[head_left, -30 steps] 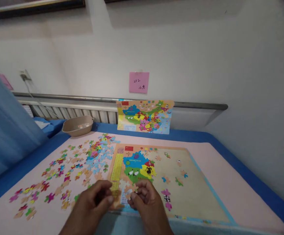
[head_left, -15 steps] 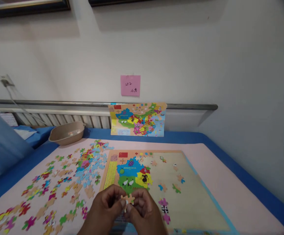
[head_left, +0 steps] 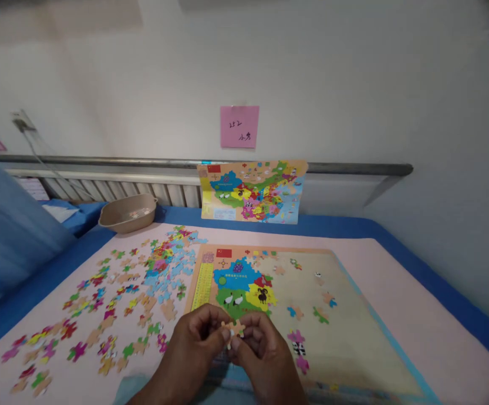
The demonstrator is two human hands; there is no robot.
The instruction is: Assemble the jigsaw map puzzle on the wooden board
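Observation:
Between my two hands are orange jigsaw puzzle pieces, small and partly covered by my fingers; whether they are joined I cannot tell. My left hand pinches them from the left with thumb and forefinger. From the other side my right hand grips them, its thumb in front. Both hands hover over the lower left of the puzzle board, whose assembled part shows a blue, green and yellow map with birds and a ram. Single pieces lie on its bare right side, among them a pink panda piece.
Many loose pieces are scattered across the pink tabletop on the left. A tan basket holding a few pieces stands at the back left. The printed reference map leans upright against the wall rail. Blue cloth hangs at the left edge.
My view has tilted down and turned slightly left, so everything sits higher and further right. Both hands still hold the pieces in nearly the same pose.

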